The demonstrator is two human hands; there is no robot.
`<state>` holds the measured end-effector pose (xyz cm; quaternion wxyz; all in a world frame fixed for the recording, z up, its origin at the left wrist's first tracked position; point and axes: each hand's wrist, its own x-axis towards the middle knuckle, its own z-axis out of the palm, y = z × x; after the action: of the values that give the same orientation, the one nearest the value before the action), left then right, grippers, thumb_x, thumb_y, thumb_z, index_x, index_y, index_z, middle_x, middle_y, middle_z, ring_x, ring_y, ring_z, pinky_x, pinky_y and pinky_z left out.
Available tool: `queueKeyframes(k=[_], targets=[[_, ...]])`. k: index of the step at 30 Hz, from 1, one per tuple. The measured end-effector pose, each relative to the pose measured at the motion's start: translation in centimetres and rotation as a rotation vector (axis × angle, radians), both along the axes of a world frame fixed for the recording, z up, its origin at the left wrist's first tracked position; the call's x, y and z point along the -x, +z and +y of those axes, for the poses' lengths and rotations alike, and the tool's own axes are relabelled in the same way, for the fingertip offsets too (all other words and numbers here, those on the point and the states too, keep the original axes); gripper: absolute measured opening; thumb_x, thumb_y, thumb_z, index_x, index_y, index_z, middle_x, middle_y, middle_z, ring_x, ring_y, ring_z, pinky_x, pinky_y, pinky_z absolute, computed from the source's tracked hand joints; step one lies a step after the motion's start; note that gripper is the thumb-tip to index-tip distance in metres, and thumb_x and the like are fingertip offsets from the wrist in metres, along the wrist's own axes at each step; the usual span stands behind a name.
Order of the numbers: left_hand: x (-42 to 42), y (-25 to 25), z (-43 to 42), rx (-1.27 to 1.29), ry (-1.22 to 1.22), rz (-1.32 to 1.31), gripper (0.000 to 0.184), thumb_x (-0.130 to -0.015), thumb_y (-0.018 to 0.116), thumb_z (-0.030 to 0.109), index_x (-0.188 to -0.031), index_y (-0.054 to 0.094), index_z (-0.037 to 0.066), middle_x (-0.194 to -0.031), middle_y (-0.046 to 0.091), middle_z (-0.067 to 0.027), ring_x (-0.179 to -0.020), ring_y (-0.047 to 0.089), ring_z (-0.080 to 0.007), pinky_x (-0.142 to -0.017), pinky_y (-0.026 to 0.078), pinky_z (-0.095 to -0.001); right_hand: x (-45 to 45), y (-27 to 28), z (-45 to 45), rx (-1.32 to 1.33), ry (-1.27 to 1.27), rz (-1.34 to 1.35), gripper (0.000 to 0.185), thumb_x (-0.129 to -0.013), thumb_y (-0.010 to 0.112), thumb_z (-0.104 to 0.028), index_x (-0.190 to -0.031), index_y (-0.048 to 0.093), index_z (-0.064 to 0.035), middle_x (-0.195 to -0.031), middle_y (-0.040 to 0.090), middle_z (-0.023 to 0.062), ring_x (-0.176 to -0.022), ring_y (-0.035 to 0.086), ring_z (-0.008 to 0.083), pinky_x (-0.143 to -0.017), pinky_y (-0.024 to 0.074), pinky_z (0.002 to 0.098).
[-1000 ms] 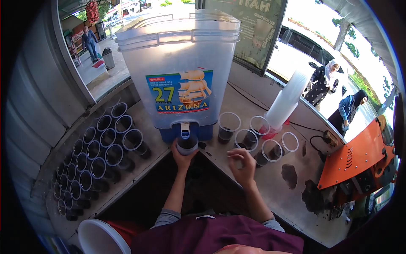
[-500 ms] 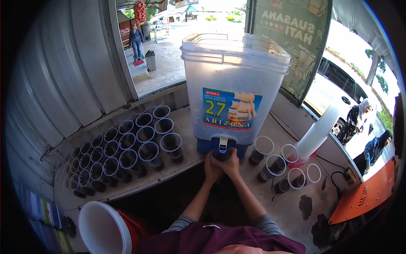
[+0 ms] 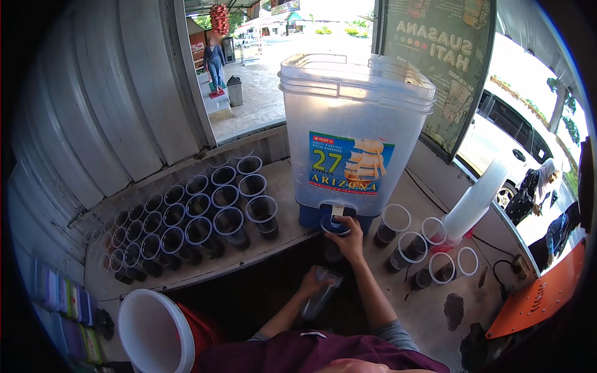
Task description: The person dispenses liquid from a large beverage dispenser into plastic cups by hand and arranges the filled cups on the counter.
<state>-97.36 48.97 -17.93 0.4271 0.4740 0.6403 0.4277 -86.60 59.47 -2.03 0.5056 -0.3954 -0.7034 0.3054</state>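
My left hand (image 3: 313, 285) is closed around a clear plastic cup (image 3: 322, 295), tilted, low in front of the dispenser. What is inside that cup is hard to make out. Up at the tap (image 3: 337, 212), my right hand (image 3: 350, 240) grips another plastic cup (image 3: 334, 230), its rim just under the spout. The tap belongs to a large translucent water dispenser (image 3: 354, 112) with a blue base and a picture label. Just right of the dispenser stand several cups of dark drink (image 3: 407, 250), the closest things to my right hand.
Rows of cups with dark liquid (image 3: 199, 230) fill the counter at left. A white-lined red bucket (image 3: 155, 332) stands at front left. Stacked clear cups (image 3: 476, 193) lean at right, near a cable and an orange panel (image 3: 538, 292). People are outside the openings.
Both hands were together on a cup at the tap. My left hand has come down toward my body with a clear cup, while my right stays at the tap. The view shifted slightly.
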Motion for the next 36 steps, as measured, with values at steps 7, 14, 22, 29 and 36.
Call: queueKeyframes(k=[7,14,22,29,36], targets=[[-2.0,-5.6,-2.8,0.239,-0.033,-0.156,0.06,-0.068,0.067,0.05,-0.106,0.05,0.005,-0.098,0.059,-0.0111,-0.094,0.056,-0.0223,-0.081,0.043,-0.0325,0.1,-0.3,-0.2,-0.05,-0.012,0.003,0.048,-0.053,0.078,-0.009,-0.098,0.059,-0.0079,-0.099,0.055,0.0124,-0.095,0.054,0.0277,-0.084,0.0425,0.0345],[-2.0,-5.7,-2.8,0.259,-0.17,-0.573,0.041,-0.078,0.062,0.033,-0.107,0.05,0.007,-0.1,0.056,-0.0081,-0.092,0.054,-0.0158,-0.08,0.043,-0.0303,-0.1,-0.2,-0.2,-0.062,0.01,-0.014,0.049,-0.054,0.078,-0.009,-0.099,0.059,-0.0086,-0.099,0.055,0.0128,-0.096,0.053,0.0284,-0.084,0.0421,0.0347],[-2.4,-2.1,-2.7,0.269,-0.209,-0.611,0.062,-0.076,0.062,0.031,-0.127,0.038,0.007,-0.12,0.045,-0.0101,-0.108,0.046,-0.0206,-0.09,0.037,-0.0313,-0.3,-0.4,-0.1,-0.076,0.003,-0.041,0.049,-0.054,0.077,-0.009,-0.099,0.059,-0.0091,-0.1,0.054,0.0131,-0.097,0.052,0.0285,-0.085,0.0417,0.0346],[3.5,1.4,-3.3,0.199,-0.139,-0.654,0.068,-0.076,0.062,0.043,-0.129,0.036,0.008,-0.12,0.048,-0.013,-0.105,0.051,-0.0239,-0.089,0.041,-0.0369,-0.5,-0.1,-0.2,-0.038,-0.022,-0.038,0.05,-0.054,0.078,-0.01,-0.1,0.059,-0.0098,-0.103,0.053,0.0137,-0.097,0.052,0.0291,-0.085,0.0412,0.0345],[10.6,13.4,-6.0,-0.796,-0.303,-1.601,0.072,-0.077,0.059,0.045,-0.137,0.021,0.032,-0.144,0.007,-0.0158,-0.1,0.053,-0.0305,-0.082,0.046,-0.0388,-0.4,0.1,-0.1,0.028,0.047,-0.017,0.048,-0.056,0.077,-0.009,-0.1,0.059,-0.0095,-0.104,0.053,0.0139,-0.1,0.051,0.0303,-0.087,0.0402,0.0355]])
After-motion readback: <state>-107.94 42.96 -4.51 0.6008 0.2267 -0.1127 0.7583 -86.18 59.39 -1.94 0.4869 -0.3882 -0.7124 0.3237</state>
